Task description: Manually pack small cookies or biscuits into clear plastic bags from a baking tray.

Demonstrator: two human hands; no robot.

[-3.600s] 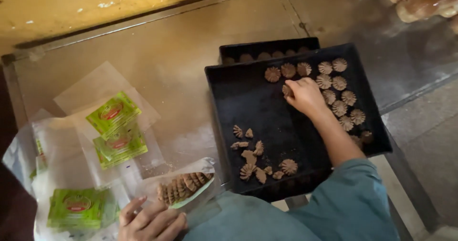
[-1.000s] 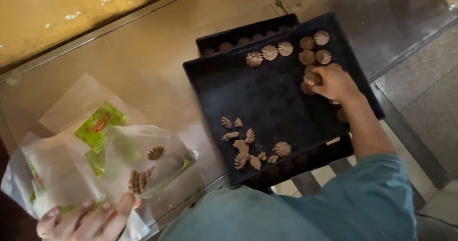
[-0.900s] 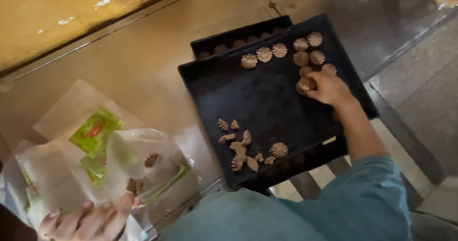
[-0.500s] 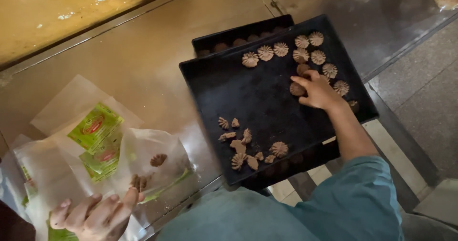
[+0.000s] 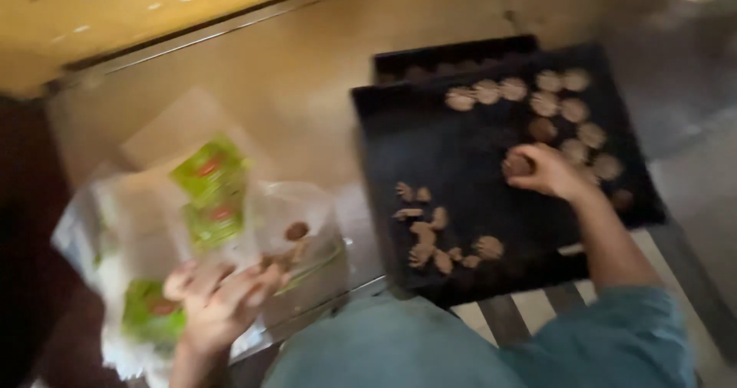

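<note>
Two black trays point(image 5: 399, 138) lie stacked on the steel worktop point(image 5: 276, 73), the upper one carrying round ridged brown biscuits point(image 5: 545, 104) along its far right and a broken cluster near the front. Right hand point(image 5: 541, 171) rests on it, fingers curled around one biscuit point(image 5: 518, 165). Left hand point(image 5: 219, 303) grips a clear bag point(image 5: 299, 234) holding biscuits.
</note>
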